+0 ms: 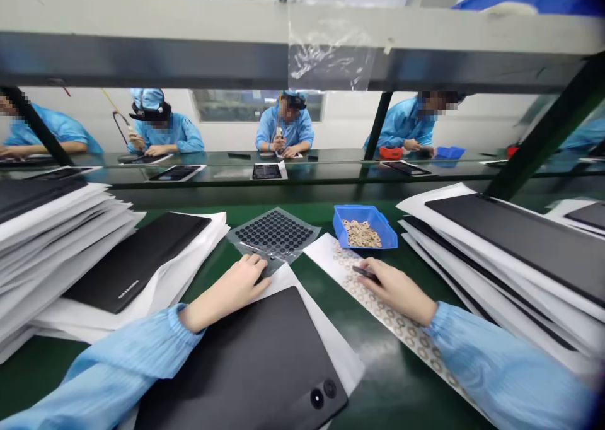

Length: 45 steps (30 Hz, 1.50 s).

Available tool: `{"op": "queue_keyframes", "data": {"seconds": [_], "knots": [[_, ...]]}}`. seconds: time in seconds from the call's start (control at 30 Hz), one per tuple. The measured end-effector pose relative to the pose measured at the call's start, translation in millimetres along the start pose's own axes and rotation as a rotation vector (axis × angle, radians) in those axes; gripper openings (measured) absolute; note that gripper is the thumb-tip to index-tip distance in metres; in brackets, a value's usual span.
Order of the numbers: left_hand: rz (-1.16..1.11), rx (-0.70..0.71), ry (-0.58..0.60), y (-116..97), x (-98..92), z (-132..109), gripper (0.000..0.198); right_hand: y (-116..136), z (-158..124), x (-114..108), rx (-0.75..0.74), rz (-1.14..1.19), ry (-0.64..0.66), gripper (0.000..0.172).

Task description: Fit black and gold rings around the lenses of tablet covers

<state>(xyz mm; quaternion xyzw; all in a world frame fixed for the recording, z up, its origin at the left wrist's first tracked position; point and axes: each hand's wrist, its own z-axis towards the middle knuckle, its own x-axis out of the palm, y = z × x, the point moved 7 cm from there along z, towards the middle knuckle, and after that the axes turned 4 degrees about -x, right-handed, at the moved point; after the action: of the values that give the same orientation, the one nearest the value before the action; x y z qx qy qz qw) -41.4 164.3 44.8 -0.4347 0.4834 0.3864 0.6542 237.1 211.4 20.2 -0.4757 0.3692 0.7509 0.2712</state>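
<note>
My left hand (242, 285) rests on the lower edge of a clear sheet (276, 231) bearing rows of black rings. Its fingers lie on the plastic, the thumb apart from them. In my right hand (394, 288) is a short, slim dark tool (366, 272), its far end over a white strip (406, 329) covered in small ring-shaped pieces. Below my left hand, a black tablet (246, 360) lies back up on white paper (347, 360), its two round camera lenses at the lower right corner. My left forearm covers part of its left side.
A blue tray (366, 212) of small tan rings stands behind the strip. Stacks of tablets with paper rise at left (61, 253) and right (520, 247). A shelf beam (189, 58) crosses above. Several co-workers in blue sit across the bench.
</note>
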Motion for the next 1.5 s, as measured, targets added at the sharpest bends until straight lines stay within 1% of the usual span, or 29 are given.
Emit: {"op": "queue_keyframes", "data": {"seconds": [0.1,0.17,0.27,0.37,0.53,0.67,0.73,0.8,0.87,0.93,1.0,1.03,1.1,1.17,1.2,1.27,1.37,1.43,1.5], "knots": [[0.038,0.066,-0.004,-1.1,17.7,2.5,0.039,-18.7,-6.3,-1.4,0.09,-0.043,-0.027,0.016],[0.051,0.113,-0.032,-0.9,25.6,6.8,0.045,-22.5,-9.1,-2.6,0.113,-0.066,-0.017,0.016],[-0.014,0.141,-0.068,3.2,31.8,11.5,0.048,-17.7,-9.4,-1.0,0.145,-0.119,0.015,0.015],[-0.098,0.179,-0.037,2.7,35.1,13.8,0.047,-5.8,-5.7,5.0,0.165,-0.152,0.064,0.013],[-0.161,0.26,0.029,-8.3,35.9,21.4,0.047,9.4,2.4,13.3,0.16,-0.131,0.154,0.011],[-0.164,0.256,0.067,-8.9,37.8,27.5,0.048,11.9,4.6,14.6,0.15,-0.12,0.158,0.011],[-0.166,0.239,0.049,-12.1,32.4,26.5,0.049,12.9,4.8,14.4,0.148,-0.119,0.139,0.013],[-0.173,0.244,-0.005,-24.9,20.7,22.8,0.047,15.2,5.7,12.9,0.147,-0.095,0.117,0.016],[-0.178,0.315,-0.033,-50.4,9.6,17.9,0.042,21.5,8.7,9.5,0.105,-0.029,0.101,0.016],[-0.188,0.437,0.005,-81.3,6.6,14.4,0.036,27.0,12.9,0.6,0.074,0.05,0.046,0.021],[-0.204,0.529,0.055,-104.0,12.2,15.5,0.036,25.0,16.1,-12.5,0.132,0.18,-0.068,0.033],[-0.211,0.545,0.071,-109.5,17.5,18.4,0.038,21.3,16.6,-18.3,0.193,0.27,-0.136,0.039],[-0.215,0.523,0.088,-109.9,31.5,27.1,0.043,12.6,16.5,-21.5,0.329,0.478,-0.226,0.052],[-0.209,0.489,0.097,-103.3,45.3,34.6,0.044,7.0,16.9,-13.0,0.438,0.662,-0.23,0.062],[-0.209,0.484,0.094,-100.1,49.9,36.6,0.044,5.1,17.2,-6.4,0.48,0.745,-0.224,0.063],[-0.215,0.497,0.076,-96.7,53.8,37.1,0.041,3.6,18.3,6.4,0.512,0.909,-0.24,0.056],[-0.234,0.515,0.054,-96.8,51.5,34.9,0.036,3.1,17.9,20.0,0.49,1.07,-0.309,0.039],[-0.243,0.513,0.055,-97.6,49.9,34.3,0.034,3.8,15.9,26.7,0.48,1.102,-0.312,0.036],[-0.248,0.508,0.056,-97.9,49.4,34.7,0.033,4.9,13.3,29.3,0.472,1.084,-0.306,0.034]]}}
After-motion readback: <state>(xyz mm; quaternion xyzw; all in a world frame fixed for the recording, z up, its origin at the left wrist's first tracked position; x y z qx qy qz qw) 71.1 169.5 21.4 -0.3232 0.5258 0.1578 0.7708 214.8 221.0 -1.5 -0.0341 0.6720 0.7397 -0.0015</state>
